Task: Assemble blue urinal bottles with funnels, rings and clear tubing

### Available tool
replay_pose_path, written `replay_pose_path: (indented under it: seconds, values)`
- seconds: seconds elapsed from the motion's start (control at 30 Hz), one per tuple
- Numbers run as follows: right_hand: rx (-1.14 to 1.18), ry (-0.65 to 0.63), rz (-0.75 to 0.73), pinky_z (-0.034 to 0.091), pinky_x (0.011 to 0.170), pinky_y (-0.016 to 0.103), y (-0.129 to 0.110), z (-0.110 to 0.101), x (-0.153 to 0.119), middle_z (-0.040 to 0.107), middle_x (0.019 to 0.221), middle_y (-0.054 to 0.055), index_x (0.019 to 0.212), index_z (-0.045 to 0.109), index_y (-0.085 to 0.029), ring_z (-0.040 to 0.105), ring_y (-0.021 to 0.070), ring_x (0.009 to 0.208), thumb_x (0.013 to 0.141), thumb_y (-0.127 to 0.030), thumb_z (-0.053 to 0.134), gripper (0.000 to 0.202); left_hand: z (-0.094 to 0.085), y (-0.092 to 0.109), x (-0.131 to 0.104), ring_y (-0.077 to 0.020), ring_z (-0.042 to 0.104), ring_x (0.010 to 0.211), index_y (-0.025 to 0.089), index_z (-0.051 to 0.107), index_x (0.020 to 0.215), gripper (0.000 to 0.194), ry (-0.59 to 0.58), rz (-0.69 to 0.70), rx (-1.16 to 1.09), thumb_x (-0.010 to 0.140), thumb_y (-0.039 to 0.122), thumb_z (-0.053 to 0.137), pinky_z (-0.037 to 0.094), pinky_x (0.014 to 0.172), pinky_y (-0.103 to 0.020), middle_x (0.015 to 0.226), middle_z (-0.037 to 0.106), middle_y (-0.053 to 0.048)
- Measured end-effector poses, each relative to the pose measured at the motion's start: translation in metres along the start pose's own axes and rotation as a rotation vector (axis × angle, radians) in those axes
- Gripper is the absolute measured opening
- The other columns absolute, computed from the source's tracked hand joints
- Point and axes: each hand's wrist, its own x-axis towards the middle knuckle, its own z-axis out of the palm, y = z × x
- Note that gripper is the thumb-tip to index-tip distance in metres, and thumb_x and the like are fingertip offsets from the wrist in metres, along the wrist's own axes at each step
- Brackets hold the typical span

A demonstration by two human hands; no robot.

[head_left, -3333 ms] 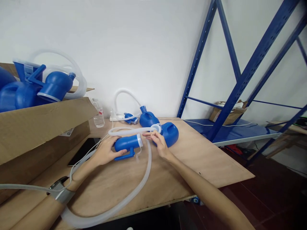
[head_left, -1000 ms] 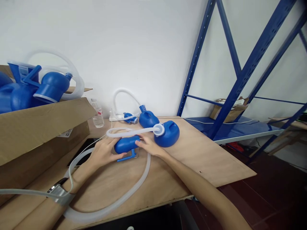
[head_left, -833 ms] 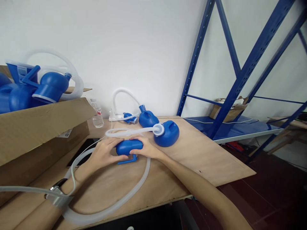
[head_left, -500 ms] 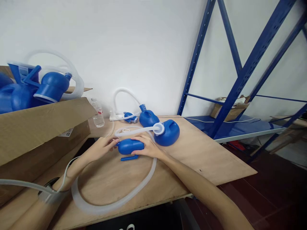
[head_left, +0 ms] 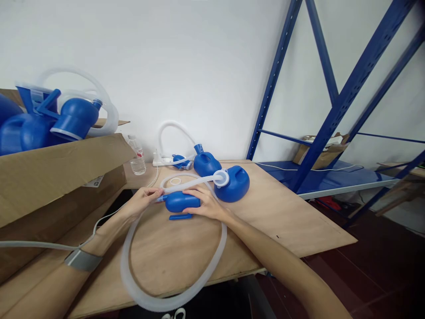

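My right hand (head_left: 210,204) is wrapped round a blue plastic urinal cup (head_left: 179,201), its neck pointing left and its handle (head_left: 180,216) toward me. At that neck, my left hand (head_left: 148,199) pinches the end of a translucent hose (head_left: 159,199); how far the two overlap is hard to tell. The hose bends in a wide loop past the table's front edge. Just behind my right hand stands a blue urinal bottle (head_left: 234,184) with a white cap (head_left: 221,177) and hose attached.
Another blue bottle (head_left: 206,164), a small blue cup (head_left: 182,162), a power strip (head_left: 162,161) and a water bottle (head_left: 137,157) stand along the wall. At left, a cardboard box (head_left: 66,164) holds several blue parts. A blue metal rack (head_left: 332,115) rises at right.
The hose loop has swung right and toward me, over the table's front edge. My left hand now shows the hose end at the cup's neck. My right hand keeps its hold.
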Motion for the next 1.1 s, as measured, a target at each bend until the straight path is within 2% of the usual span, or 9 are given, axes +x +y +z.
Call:
replay_pose_path:
  seconds: [0.13, 0.27, 0.37, 0.53, 0.63, 0.73, 0.87, 1.03, 1.1]
  values:
    - [-0.181, -0.043, -0.194, 0.055, 0.109, 0.044, 0.006, -0.001, 0.000, 0.070, 0.134, 0.014, 0.139, 0.066, -0.022, 0.067, 0.0267, 0.125, 0.095, -0.051, 0.072, 0.053, -0.003, -0.005, 0.005, -0.0175, 0.065, 0.074, 0.015, 0.080, 0.071, 0.059, 0.000, -0.118, -0.140, 0.046, 0.066, 0.096, 0.060, 0.074, -0.029, 0.083, 0.076, -0.010]
    - [-0.434, -0.152, -0.435, 0.056, 0.107, 0.046, 0.010, -0.010, 0.005, 0.071, 0.135, 0.014, 0.139, 0.066, -0.024, 0.065, 0.0258, 0.127, 0.103, -0.033, 0.064, 0.037, -0.011, -0.005, 0.007, -0.0079, 0.053, 0.054, 0.012, 0.079, 0.074, 0.045, -0.083, -0.244, -0.153, 0.059, 0.051, 0.097, 0.053, 0.054, -0.021, 0.076, 0.072, -0.007]
    - [-0.545, -0.165, -0.573, 0.054, 0.107, 0.047, 0.010, -0.016, 0.008, 0.069, 0.139, 0.011, 0.141, 0.064, -0.028, 0.062, 0.0239, 0.129, 0.102, -0.016, 0.061, 0.040, -0.016, -0.004, 0.008, -0.0075, 0.052, 0.051, 0.011, 0.076, 0.074, 0.038, -0.166, -0.336, -0.161, 0.067, 0.044, 0.095, 0.052, 0.051, -0.020, 0.072, 0.071, -0.007]
    - [-0.622, -0.136, -0.641, 0.057, 0.102, 0.043, 0.009, -0.021, 0.011, 0.069, 0.140, 0.008, 0.138, 0.065, -0.030, 0.063, 0.0233, 0.125, 0.103, -0.012, 0.058, 0.041, -0.016, -0.002, 0.006, -0.0085, 0.052, 0.050, 0.012, 0.073, 0.073, 0.040, -0.261, -0.423, -0.254, 0.064, 0.042, 0.097, 0.050, 0.049, -0.021, 0.065, 0.066, -0.005]
    - [-0.604, -0.106, -0.617, 0.057, 0.102, 0.044, 0.012, -0.020, 0.011, 0.071, 0.137, 0.008, 0.137, 0.067, -0.029, 0.065, 0.0242, 0.122, 0.103, -0.016, 0.059, 0.037, -0.013, -0.003, 0.005, -0.0107, 0.055, 0.056, 0.014, 0.073, 0.074, 0.039, -0.243, -0.321, -0.329, 0.059, 0.039, 0.099, 0.054, 0.057, -0.024, 0.067, 0.066, -0.003]
    - [-0.507, -0.094, -0.524, 0.057, 0.102, 0.044, 0.015, -0.019, 0.011, 0.072, 0.131, 0.013, 0.136, 0.068, -0.024, 0.066, 0.0266, 0.123, 0.102, -0.033, 0.065, 0.035, -0.008, -0.004, 0.006, -0.0123, 0.058, 0.062, 0.014, 0.074, 0.074, 0.039, -0.164, -0.190, -0.287, 0.059, 0.041, 0.098, 0.055, 0.062, -0.025, 0.072, 0.067, -0.004]
    - [-0.311, -0.075, -0.315, 0.057, 0.104, 0.044, 0.017, -0.017, 0.010, 0.071, 0.130, 0.015, 0.137, 0.067, -0.023, 0.067, 0.0265, 0.122, 0.096, -0.046, 0.072, 0.047, -0.005, -0.004, 0.009, -0.0136, 0.060, 0.065, 0.014, 0.071, 0.069, 0.053, -0.031, -0.058, -0.166, 0.055, 0.059, 0.096, 0.053, 0.065, -0.024, 0.070, 0.068, -0.005]
    - [-0.129, 0.160, -0.012, 0.058, 0.103, 0.044, 0.022, -0.023, 0.006, 0.076, 0.120, 0.013, 0.127, 0.073, -0.020, 0.074, 0.0275, 0.111, 0.090, -0.050, 0.076, 0.048, -0.019, -0.002, 0.005, -0.0205, 0.070, 0.078, 0.016, 0.074, 0.086, 0.067, 0.232, 0.107, 0.076, 0.059, 0.076, 0.085, 0.054, 0.074, -0.026, 0.082, 0.077, -0.007]
    - [-0.115, 0.230, 0.087, 0.059, 0.102, 0.045, 0.023, -0.024, 0.004, 0.078, 0.117, 0.013, 0.122, 0.075, -0.018, 0.075, 0.0294, 0.109, 0.089, -0.051, 0.077, 0.047, -0.024, 0.000, 0.004, -0.0239, 0.073, 0.084, 0.017, 0.073, 0.091, 0.068, 0.293, 0.136, 0.132, 0.062, 0.079, 0.082, 0.055, 0.078, -0.028, 0.085, 0.079, -0.008]
